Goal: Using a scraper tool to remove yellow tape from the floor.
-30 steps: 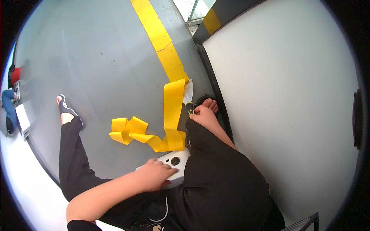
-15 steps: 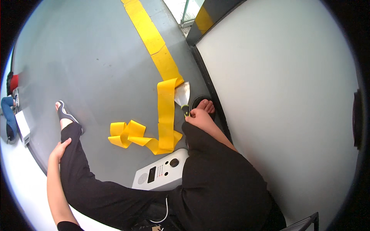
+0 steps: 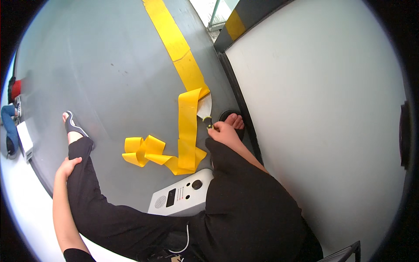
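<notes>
Between the legs of the black trousers [image 3: 257,209], a white device [image 3: 182,195] with a round black knob is partly covered. The left hand [image 3: 69,167] is laid against the lower left trouser leg; its fingers are partly hidden, so how far its grip is closed cannot be told. In the grip of the right hand [image 3: 223,131], close beside the sandalled right foot [image 3: 233,120], the handle of a scraper [image 3: 204,106] is held. The scraper's metal blade is partly covered by loose yellow tape [image 3: 187,131], which is looped and folded on the grey floor [image 3: 109,100]. Beyond the blade, the loose tape is met by a flat yellow strip [image 3: 168,32]. At far left, another person's blue-clad leg [image 3: 9,129] is seen near a white box [image 3: 25,137].
</notes>
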The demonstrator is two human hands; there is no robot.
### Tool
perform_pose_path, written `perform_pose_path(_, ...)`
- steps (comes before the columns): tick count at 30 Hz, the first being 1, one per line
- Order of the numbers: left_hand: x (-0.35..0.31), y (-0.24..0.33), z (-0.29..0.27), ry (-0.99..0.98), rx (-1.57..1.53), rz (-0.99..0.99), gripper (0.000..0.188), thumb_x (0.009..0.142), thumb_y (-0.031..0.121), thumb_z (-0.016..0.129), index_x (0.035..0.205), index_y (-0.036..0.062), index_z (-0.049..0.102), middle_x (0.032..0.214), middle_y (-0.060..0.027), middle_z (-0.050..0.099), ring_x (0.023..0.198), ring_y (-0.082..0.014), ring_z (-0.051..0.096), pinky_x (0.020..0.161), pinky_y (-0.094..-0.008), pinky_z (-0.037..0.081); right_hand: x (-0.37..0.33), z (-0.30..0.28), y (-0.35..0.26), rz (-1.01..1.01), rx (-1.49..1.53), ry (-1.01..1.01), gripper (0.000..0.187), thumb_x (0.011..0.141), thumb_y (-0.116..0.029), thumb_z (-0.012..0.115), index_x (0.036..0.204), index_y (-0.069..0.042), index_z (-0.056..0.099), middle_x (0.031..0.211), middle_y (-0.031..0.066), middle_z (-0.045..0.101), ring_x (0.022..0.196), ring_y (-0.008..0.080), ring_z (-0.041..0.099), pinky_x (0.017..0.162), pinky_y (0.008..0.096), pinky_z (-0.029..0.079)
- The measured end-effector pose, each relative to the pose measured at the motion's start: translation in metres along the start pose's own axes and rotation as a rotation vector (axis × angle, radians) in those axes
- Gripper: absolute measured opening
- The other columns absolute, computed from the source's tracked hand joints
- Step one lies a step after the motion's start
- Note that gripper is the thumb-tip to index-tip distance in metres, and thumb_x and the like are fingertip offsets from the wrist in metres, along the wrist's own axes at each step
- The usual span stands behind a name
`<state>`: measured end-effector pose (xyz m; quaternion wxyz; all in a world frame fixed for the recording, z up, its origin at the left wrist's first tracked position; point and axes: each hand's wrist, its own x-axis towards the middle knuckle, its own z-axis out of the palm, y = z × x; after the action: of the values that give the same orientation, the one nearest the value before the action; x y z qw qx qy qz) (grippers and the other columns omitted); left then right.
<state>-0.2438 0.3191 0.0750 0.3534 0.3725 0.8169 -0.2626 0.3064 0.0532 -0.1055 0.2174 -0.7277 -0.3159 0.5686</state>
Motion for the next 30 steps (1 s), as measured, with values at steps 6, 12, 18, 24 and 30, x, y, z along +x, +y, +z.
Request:
perform_pose_path(6,-0.013,0.013,0.004,0.014,0.027,0.009,0.081,0.075,0.033,0.072,0.135,-0.0081,0.038,0.123,-0.0234,0.058,0.106,-0.032,0.061,0.093,-0.04,0.047,0.006,0.001,0.008,0.014,-0.137,-0.083,0.037,0.084,-0.031,0.065,0.091,0.005,0.065,0.077,0.0172,0.067,0.075,0.0272,0.066,0.071,0.0358,0.049)
perform_pose_path(12,-0.008,0.005,0.0,0.039,0.029,0.006,0.083,0.074,0.035,0.072,0.136,-0.0082,0.037,0.123,-0.0239,0.057,0.106,-0.0326,0.061,0.092,-0.0407,0.048,0.007,0.005,0.015,0.052,-0.03,0.077,0.042,0.082,-0.034,0.063,0.089,0.007,0.065,0.084,0.0253,0.066,0.083,0.0404,0.065,0.075,0.0443,0.05)
perform_pose_path(18,-0.004,0.007,0.001,0.014,0.051,-0.009,0.087,0.073,0.037,0.073,0.138,-0.0083,0.035,0.125,-0.0245,0.056,0.106,-0.0326,0.06,0.093,-0.0409,0.048,0.004,0.0,0.007,-0.011,-0.123,-0.108,0.041,0.085,-0.034,0.062,0.089,0.006,0.065,0.083,0.0254,0.066,0.083,0.04,0.065,0.077,0.0442,0.05)
perform_pose_path(24,0.003,-0.005,-0.004,0.009,0.01,-0.001,0.087,0.073,0.037,0.073,0.137,-0.0083,0.035,0.125,-0.0243,0.056,0.107,-0.0323,0.06,0.093,-0.0405,0.047,0.002,0.005,0.008,-0.012,-0.043,0.012,0.04,0.086,-0.033,0.062,0.094,0.007,0.064,0.084,0.0245,0.067,0.084,0.039,0.066,0.078,0.0425,0.05)
perform_pose_path(30,-0.007,0.008,-0.001,0.013,0.075,-0.005,0.088,0.073,0.037,0.073,0.138,-0.0085,0.034,0.126,-0.0242,0.055,0.108,-0.0321,0.059,0.094,-0.0401,0.047,0.004,0.001,0.008,0.014,-0.045,0.033,0.042,0.084,-0.035,0.063,0.087,0.007,0.064,0.082,0.0253,0.066,0.082,0.04,0.065,0.076,0.0441,0.05)
